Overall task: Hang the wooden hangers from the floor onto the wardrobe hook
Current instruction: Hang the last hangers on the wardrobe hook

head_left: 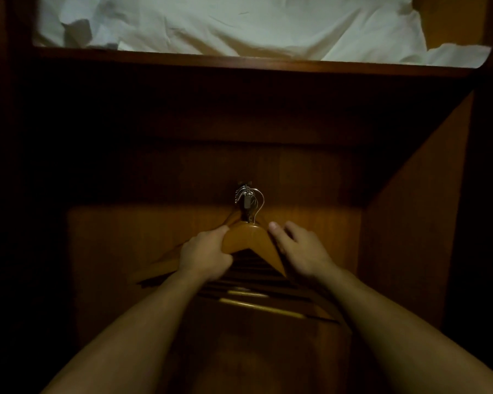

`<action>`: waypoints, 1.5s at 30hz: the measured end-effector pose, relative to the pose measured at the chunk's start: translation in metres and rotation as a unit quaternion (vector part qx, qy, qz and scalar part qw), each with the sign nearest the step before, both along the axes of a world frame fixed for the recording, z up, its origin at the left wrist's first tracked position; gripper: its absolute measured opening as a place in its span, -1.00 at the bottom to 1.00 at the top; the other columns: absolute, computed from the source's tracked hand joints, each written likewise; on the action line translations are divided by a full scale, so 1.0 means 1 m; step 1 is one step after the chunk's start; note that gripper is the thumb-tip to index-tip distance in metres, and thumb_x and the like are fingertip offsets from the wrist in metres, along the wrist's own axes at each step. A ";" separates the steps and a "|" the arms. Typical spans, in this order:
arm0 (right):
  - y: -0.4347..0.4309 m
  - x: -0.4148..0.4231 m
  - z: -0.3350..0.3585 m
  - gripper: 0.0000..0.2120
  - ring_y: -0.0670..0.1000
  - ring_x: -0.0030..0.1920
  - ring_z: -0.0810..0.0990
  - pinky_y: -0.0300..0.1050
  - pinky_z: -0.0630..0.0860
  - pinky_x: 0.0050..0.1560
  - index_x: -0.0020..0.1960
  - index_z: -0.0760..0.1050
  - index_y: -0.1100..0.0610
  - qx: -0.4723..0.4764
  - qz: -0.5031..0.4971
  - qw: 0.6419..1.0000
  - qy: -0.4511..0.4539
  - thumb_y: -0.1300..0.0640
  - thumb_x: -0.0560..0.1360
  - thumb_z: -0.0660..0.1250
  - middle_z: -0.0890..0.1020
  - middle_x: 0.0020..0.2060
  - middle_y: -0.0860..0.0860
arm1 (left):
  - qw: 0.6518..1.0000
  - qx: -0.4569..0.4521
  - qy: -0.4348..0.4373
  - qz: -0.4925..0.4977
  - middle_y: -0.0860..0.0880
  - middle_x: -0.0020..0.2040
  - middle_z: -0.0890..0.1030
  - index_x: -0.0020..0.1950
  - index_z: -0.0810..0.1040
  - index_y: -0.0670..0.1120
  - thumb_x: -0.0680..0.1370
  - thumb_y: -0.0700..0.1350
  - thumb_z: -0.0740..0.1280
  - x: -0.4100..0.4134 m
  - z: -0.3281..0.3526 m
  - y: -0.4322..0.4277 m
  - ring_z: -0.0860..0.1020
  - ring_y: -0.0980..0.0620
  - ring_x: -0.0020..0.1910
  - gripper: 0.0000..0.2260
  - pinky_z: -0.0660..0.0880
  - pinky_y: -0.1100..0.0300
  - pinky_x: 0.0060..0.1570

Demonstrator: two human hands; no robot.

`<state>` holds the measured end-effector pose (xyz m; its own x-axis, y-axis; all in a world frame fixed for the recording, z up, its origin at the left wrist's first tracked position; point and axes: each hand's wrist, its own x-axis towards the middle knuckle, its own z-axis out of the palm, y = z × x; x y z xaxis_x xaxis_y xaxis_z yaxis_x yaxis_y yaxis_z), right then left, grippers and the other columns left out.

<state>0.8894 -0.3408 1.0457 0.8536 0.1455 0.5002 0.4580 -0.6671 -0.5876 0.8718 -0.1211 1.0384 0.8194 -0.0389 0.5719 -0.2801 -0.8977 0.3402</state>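
The front hanger [251, 240] is being gripped at its shoulder by the left hand [208, 255], its wire already over the hook [246, 201]. The right hand [302, 248] is lying open against it. A jolt could dislodge the crowded wires.

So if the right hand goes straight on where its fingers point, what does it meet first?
Probably the right shoulder of the front wooden hanger: the right hand has its fingertips at it already. Depth is unclear.

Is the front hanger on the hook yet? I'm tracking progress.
On: the front hanger has its wire loop over the wardrobe hook, left hand gripping it.
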 end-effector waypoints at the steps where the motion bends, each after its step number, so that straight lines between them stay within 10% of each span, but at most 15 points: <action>1: 0.001 -0.002 -0.002 -0.25 -0.05 -0.19 0.59 -0.10 0.44 -0.22 -0.10 0.42 -0.09 -0.035 0.000 0.999 -0.008 -0.68 0.26 -0.13 0.60 -0.21 -0.07 | 1.000 -0.005 -0.003 0.006 0.10 -0.31 0.52 -0.21 0.33 0.18 0.40 -0.14 0.37 0.001 0.001 0.000 0.48 0.13 -0.36 -0.73 0.25 0.19 -0.38; 9: 0.018 0.001 -0.016 -0.60 -0.14 -0.31 0.48 -0.16 0.28 -0.36 -0.06 0.32 -0.13 -0.154 -0.024 0.985 -0.068 -0.44 0.54 0.00 0.51 -0.31 -0.12 | 0.999 -0.019 0.015 0.026 0.13 -0.20 0.51 -0.10 0.41 0.15 0.39 -0.14 0.38 0.017 -0.009 0.005 0.48 0.14 -0.27 -0.76 0.36 0.15 -0.32; 32: 0.010 0.000 -0.028 -0.23 -0.04 -0.21 0.50 -0.06 0.40 -0.23 -0.03 0.32 -0.07 -0.194 -0.153 0.965 -0.084 -0.65 0.28 -0.29 0.44 -0.27 -0.14 | 0.999 0.014 0.038 0.022 -0.04 0.41 0.35 0.48 0.12 0.11 0.36 0.22 0.48 0.027 -0.023 0.017 0.35 -0.08 0.34 -0.18 0.33 -0.05 0.29; 45: -0.018 -0.034 -0.055 -0.13 0.08 0.27 0.48 0.13 0.45 0.29 0.38 0.38 0.06 -0.170 -0.142 0.973 0.071 -0.52 0.45 -0.22 0.51 0.30 0.08 | 0.980 0.016 0.198 -0.012 0.07 0.61 -0.01 0.57 -0.03 0.20 0.17 0.66 -0.33 0.011 -0.032 0.065 -0.06 -0.07 0.57 0.04 -0.09 -0.19 0.49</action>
